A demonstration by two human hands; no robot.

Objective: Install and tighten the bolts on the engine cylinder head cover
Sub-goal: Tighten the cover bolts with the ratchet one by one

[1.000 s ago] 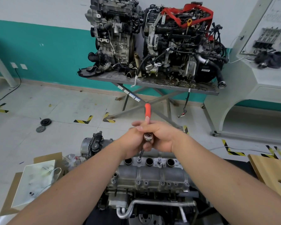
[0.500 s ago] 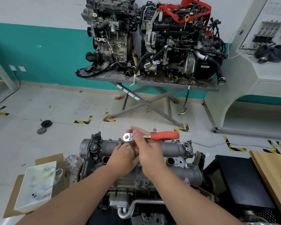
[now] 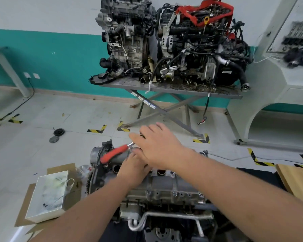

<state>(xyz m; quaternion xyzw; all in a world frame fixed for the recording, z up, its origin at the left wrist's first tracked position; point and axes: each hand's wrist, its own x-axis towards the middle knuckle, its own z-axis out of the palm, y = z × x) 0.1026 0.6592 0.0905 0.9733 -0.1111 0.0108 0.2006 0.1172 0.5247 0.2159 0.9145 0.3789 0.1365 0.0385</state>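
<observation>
left hand (image 3: 133, 165) on metal cover (image 3: 166, 185), red-handled ratchet (image 3: 115, 153)

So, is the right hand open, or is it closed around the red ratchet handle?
Open. The right hand is spread flat with straight fingers above the engine, and the ratchet's red handle lies free to its left, with no fingers around it.

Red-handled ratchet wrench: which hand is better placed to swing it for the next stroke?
Probably the right hand: it hovers open above the head end of the red-handled ratchet wrench, free to take the handle. The left hand is lower, on the grey cylinder head cover near the socket.
</observation>
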